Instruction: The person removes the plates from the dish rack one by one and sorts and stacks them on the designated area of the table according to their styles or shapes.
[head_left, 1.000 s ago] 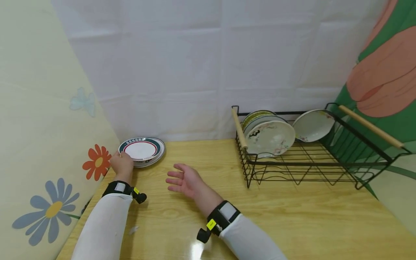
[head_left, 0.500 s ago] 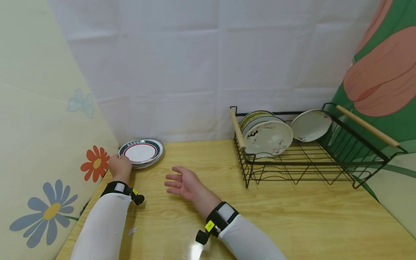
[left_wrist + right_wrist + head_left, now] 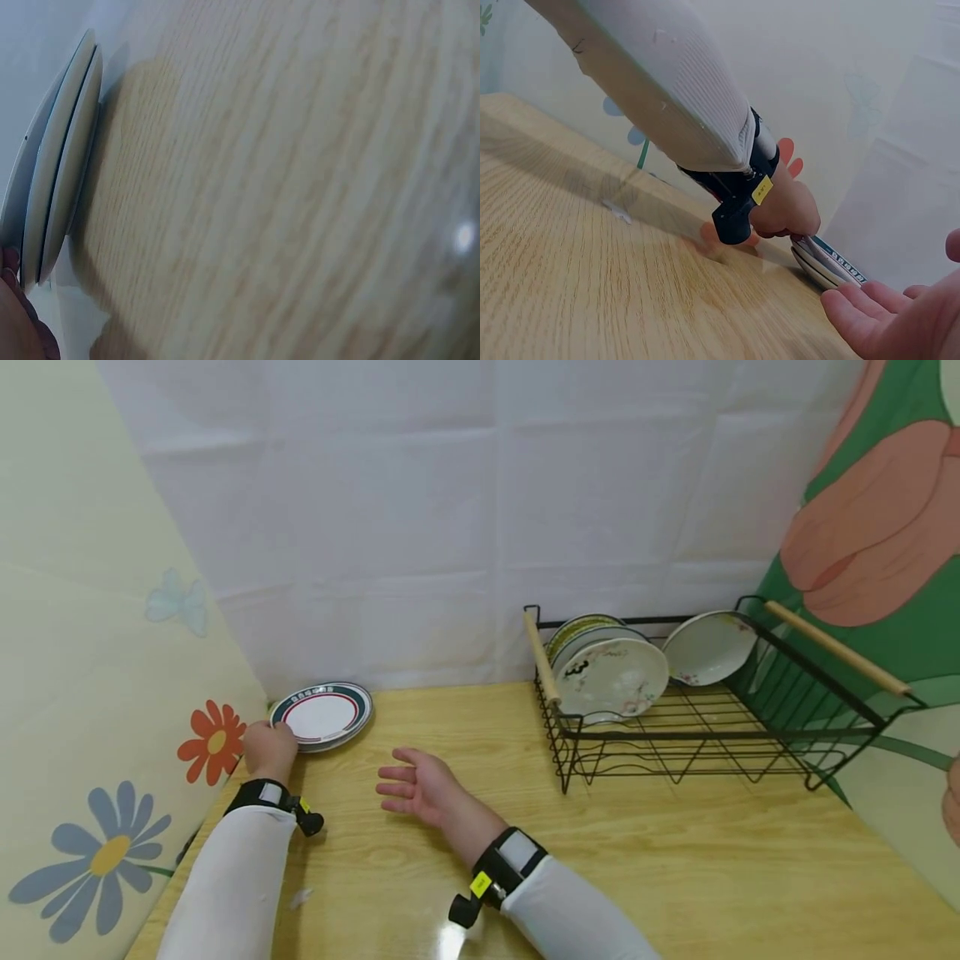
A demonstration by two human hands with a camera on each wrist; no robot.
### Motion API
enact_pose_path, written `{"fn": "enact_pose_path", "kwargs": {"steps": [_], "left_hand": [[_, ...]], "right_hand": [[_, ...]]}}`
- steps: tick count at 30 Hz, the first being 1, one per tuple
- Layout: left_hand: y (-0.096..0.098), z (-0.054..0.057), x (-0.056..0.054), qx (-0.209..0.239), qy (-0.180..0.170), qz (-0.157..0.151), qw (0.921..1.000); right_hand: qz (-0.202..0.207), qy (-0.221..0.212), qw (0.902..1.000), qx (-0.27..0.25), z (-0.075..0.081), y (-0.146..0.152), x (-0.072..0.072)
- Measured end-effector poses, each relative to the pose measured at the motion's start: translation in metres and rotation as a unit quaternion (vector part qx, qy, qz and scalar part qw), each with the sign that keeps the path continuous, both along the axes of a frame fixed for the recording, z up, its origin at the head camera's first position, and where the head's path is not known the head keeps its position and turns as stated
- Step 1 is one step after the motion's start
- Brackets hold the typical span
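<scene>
A white plate with a green rim band and a red ring lies on top of another plate at the back left of the table. My left hand pinches the near left edge of the top plate, thumb over the rim. In the left wrist view the two plates sit one within the other, and only part of that hand shows. My right hand hovers to the right of the stack with its fingers stretched out, palm turned towards the plates, holding nothing.
At the right stands a black wire dish rack with wooden handles. Several plates lean at its left end and a floral plate leans at its back right. A small whitish scrap lies on the wooden table.
The top plate, earlier raised and offset to the left over the lower one, has come down onto it, with the left hand still at its edge. The right hand stays nearly still.
</scene>
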State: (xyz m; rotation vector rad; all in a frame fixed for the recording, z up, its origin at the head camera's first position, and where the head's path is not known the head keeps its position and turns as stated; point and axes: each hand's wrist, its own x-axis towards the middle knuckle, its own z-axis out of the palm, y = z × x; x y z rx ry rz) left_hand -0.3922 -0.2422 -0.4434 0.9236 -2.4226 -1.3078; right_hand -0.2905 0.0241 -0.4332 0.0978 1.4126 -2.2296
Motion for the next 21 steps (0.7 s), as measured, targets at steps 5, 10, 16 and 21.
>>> {"fn": "enact_pose_path", "kwargs": {"steps": [5, 10, 16, 21], "left_hand": [[-0.004, 0.002, 0.002, -0.016, -0.013, -0.007, 0.9998], [-0.007, 0.005, 0.002, -0.022, -0.019, -0.013, 0.9995], [-0.012, 0.002, -0.001, 0.002, -0.028, -0.012, 0.9996], [-0.015, -0.003, -0.003, 0.007, -0.025, -0.011, 0.9996]], "right_hand": [[-0.005, -0.003, 1.0000, 0.006, -0.001, 0.001, 0.000], [-0.013, -0.005, 0.9998, 0.011, 0.000, 0.001, -0.001], [-0.009, 0.001, 0.9999, 0.013, 0.000, 0.002, -0.001], [-0.012, -0.001, 0.9998, 0.019, 0.000, 0.003, -0.001]]}}
